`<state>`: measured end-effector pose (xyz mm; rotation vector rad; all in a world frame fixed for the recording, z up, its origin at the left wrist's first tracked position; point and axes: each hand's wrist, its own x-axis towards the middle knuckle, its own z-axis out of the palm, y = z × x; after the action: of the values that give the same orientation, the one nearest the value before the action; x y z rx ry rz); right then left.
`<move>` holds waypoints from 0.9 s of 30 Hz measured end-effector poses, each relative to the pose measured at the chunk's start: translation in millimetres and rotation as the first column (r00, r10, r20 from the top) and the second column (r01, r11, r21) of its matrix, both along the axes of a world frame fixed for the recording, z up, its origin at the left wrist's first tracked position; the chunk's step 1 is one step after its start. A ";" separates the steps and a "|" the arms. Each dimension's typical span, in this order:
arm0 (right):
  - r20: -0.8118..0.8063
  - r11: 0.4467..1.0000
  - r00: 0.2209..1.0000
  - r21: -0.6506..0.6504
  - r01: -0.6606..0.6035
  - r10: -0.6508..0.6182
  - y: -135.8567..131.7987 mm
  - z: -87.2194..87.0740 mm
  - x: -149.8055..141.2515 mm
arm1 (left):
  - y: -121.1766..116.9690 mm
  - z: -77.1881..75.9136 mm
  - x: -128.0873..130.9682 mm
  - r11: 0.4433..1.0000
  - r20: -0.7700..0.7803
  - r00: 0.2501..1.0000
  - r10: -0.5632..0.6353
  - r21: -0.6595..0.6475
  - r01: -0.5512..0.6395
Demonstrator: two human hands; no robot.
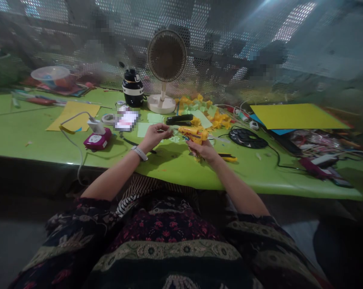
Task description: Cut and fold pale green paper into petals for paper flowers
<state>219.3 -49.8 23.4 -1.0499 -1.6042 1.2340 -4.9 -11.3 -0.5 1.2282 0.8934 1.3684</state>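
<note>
My right hand is wrapped around the handle of a yellow hot glue gun, its nozzle pointing left. Facing it, my left hand pinches a small pale green paper piece close to the nozzle tip. Whether nozzle and paper touch is too small to tell. Behind the hands lie a black stapler and pale green paper sheets. Cut paper scraps are scattered under the glue gun. A yellow-handled cutter-like tool rests right of my right wrist.
A white fan and black bottle stand at the back, beside a heap of yellow and green paper pieces. Purple power blocks with cables sit on the green table. A black cable reel lies right.
</note>
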 end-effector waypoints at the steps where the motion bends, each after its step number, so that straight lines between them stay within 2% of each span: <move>1: 0.003 1.000 1.000 0.002 -0.002 0.002 -0.2 0.1 0.1 | 0.1 -0.2 -0.1 1.000 0.001 1.000 -0.002 -0.001 0.002; 27: 0.020 1.000 1.000 -0.017 0.000 0.000 8.2 -10.1 3.3 | 3.0 -3.5 -1.2 1.000 0.002 1.000 -0.015 0.018 0.015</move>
<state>222.6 -41.6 13.4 -1.0754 -1.6116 1.2427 -6.0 -8.3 -4.0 1.2451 0.8705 1.3685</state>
